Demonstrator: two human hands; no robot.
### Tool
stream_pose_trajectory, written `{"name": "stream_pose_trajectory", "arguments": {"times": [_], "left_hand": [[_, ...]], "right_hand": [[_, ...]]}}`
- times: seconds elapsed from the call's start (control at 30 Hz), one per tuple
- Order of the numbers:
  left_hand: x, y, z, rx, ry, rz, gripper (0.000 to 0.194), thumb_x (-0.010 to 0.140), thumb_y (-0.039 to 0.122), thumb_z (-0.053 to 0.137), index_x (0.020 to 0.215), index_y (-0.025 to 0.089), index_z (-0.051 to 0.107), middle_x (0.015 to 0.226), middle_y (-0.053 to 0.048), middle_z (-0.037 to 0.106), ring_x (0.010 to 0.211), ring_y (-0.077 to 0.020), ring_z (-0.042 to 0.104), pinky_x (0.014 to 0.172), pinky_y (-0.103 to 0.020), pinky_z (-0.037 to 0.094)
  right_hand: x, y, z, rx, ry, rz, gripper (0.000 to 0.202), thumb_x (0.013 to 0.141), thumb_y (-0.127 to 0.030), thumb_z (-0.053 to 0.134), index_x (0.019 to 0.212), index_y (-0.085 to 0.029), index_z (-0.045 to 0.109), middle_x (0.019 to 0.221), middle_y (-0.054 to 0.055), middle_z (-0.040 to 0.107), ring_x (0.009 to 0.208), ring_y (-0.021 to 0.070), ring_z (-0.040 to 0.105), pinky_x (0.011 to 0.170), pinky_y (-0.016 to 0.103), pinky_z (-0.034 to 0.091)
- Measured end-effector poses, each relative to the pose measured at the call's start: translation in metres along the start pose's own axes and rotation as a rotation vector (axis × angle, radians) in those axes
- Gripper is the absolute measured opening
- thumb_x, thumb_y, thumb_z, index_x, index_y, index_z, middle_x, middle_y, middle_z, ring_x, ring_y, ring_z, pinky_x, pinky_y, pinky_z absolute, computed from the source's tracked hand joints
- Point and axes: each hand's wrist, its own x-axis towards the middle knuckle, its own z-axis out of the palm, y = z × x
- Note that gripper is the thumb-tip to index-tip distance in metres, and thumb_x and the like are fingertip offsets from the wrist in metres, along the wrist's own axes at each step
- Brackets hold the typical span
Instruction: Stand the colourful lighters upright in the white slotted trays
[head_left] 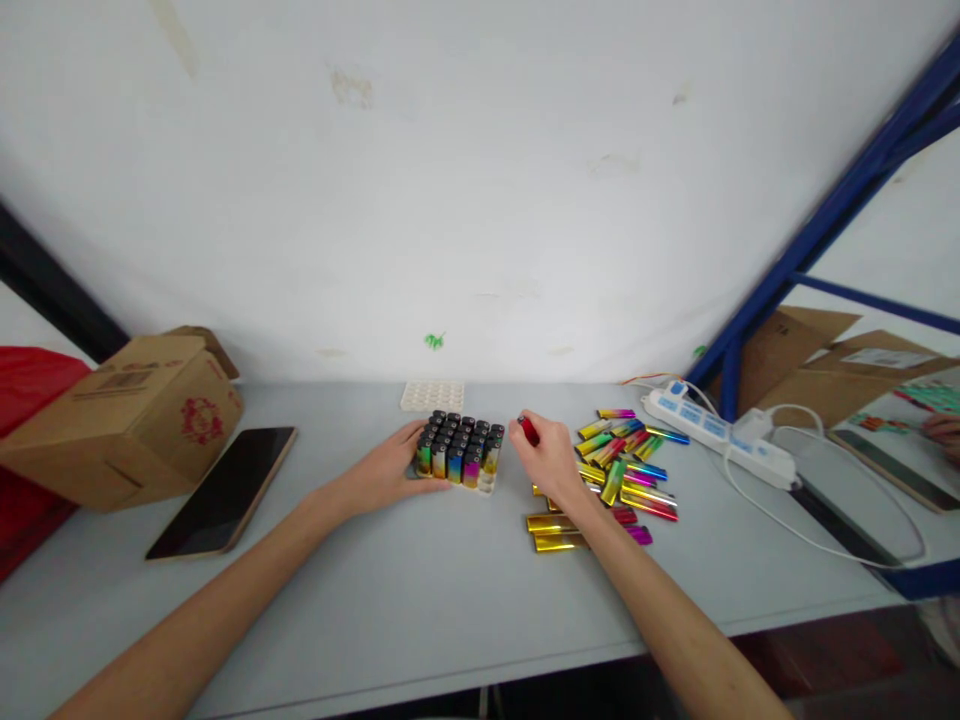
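"Head view, looking down at a grey table (pixel 420 590): what is each hand doing?"

"The left hand (pixel 390 465) spans the left end of a white tray (pixel 486 487), thumb on the near side, holding it. The right hand (pixel 551 455), fingers closed, pinches a red lighter (pixel 530 431) just right of the tray, apart from it."

"How much is done?"

"Most of the tray, I would judge. Upright lighters (pixel 456 465) with black tops stand in close rows, their bodies green, blue, purple and gold. Bare cells show at the near right corner. A loose pile (pixel 613 482) of shiny lighters lies right of the tray, not yet stood up. Behind is a second white tray (pixel 433 397) with no lighters visible in it."

"What can't you make out?"

"The left fingertips are behind the lighters, and the right fist covers most of the red one. The right forearm hides part of the pile. Close packing makes the rows hard to count. At the right edge, what looks like another person's hand (pixel 946 432) is cut off."
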Motion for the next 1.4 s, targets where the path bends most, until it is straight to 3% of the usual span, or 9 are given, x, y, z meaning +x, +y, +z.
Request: {"name": "stream_pose_trajectory", "arguments": {"times": [0.23,0.33,0.5,0.57,0.7,0.87,1.1,1.27,1.4], "left_hand": [[0.0,0.002,-0.001,-0.032,-0.007,-0.016,0.085,0.091,0.068,0.087,0.16,0.024,0.065,0.174,-0.016,0.059,0.162,-0.0424,0.056,0.143,-0.057,0.04],[-0.001,0.004,-0.002,-0.033,-0.021,-0.016,0.084,0.093,0.069,0.086,0.161,0.025,0.064,0.174,-0.015,0.059,0.162,-0.0418,0.056,0.143,-0.058,0.039],[-0.001,0.005,-0.003,-0.022,-0.003,-0.008,0.082,0.093,0.066,0.087,0.159,0.024,0.066,0.172,-0.016,0.061,0.159,-0.0426,0.059,0.141,-0.06,0.042],[-0.001,0.005,-0.003,-0.024,-0.004,-0.005,0.081,0.093,0.066,0.087,0.159,0.025,0.066,0.171,-0.015,0.062,0.158,-0.0413,0.06,0.14,-0.06,0.043],[-0.001,0.007,-0.003,-0.027,-0.001,-0.003,0.082,0.094,0.066,0.087,0.16,0.025,0.065,0.17,-0.015,0.063,0.157,-0.0399,0.061,0.14,-0.057,0.044],[-0.001,0.009,-0.003,-0.034,-0.002,-0.001,0.078,0.094,0.062,0.087,0.159,0.024,0.065,0.17,-0.015,0.063,0.157,-0.0399,0.06,0.139,-0.056,0.045],[-0.001,0.01,-0.003,-0.038,0.005,-0.001,0.085,0.09,0.064,0.089,0.162,0.025,0.064,0.172,-0.016,0.062,0.159,-0.0414,0.059,0.141,-0.058,0.042],[0.0,0.01,-0.003,-0.03,0.002,-0.018,0.082,0.09,0.064,0.088,0.158,0.024,0.068,0.171,-0.016,0.063,0.158,-0.0417,0.06,0.14,-0.056,0.043],[0.001,0.005,-0.002,-0.029,0.025,-0.003,0.081,0.088,0.065,0.088,0.156,0.025,0.069,0.17,-0.016,0.064,0.158,-0.0442,0.061,0.139,-0.059,0.045]], "right_hand": [[-0.004,-0.003,-0.009,0.062,-0.019,-0.05,0.035,0.112,-0.057,0.048,0.097,-0.028,0.059,0.069,-0.003,0.059,0.065,0.0208,0.056,0.069,0.031,0.042],[-0.007,-0.006,-0.017,0.034,-0.054,-0.119,0.031,0.118,-0.051,0.042,0.113,-0.027,0.061,0.082,0.002,0.067,0.076,0.0246,0.065,0.077,0.034,0.049],[-0.011,-0.01,-0.033,-0.103,-0.126,-0.376,0.031,0.12,-0.044,0.046,0.109,-0.025,0.067,0.112,0.012,0.071,0.102,0.0274,0.069,0.095,0.039,0.054],[-0.011,-0.01,-0.037,-0.136,-0.176,-0.409,0.031,0.119,-0.045,0.051,0.105,-0.024,0.069,0.108,0.011,0.072,0.097,0.0265,0.068,0.092,0.038,0.054],[-0.012,-0.009,-0.04,-0.081,-0.358,-0.311,0.033,0.118,-0.048,0.059,0.099,-0.024,0.072,0.082,0.003,0.073,0.074,0.0214,0.065,0.075,0.033,0.048],[-0.011,-0.008,-0.039,0.056,-0.479,-0.237,0.028,0.114,-0.046,0.067,0.1,-0.025,0.08,0.089,0.004,0.084,0.077,0.0222,0.075,0.077,0.031,0.052],[-0.012,-0.002,-0.027,-0.179,-0.426,-0.296,0.025,0.112,-0.044,0.075,0.099,-0.025,0.082,0.083,0.005,0.081,0.074,0.0232,0.074,0.074,0.031,0.05],[-0.014,-0.001,-0.01,-0.468,-0.413,-0.255,0.047,0.107,-0.058,0.08,0.075,-0.024,0.077,0.067,0.006,0.073,0.065,0.0229,0.069,0.065,0.031,0.04],[-0.009,0.006,-0.024,-0.427,-0.404,-0.276,0.058,0.111,-0.063,0.072,0.067,-0.025,0.071,0.061,0.004,0.067,0.061,0.021,0.064,0.064,0.032,0.035]]}}
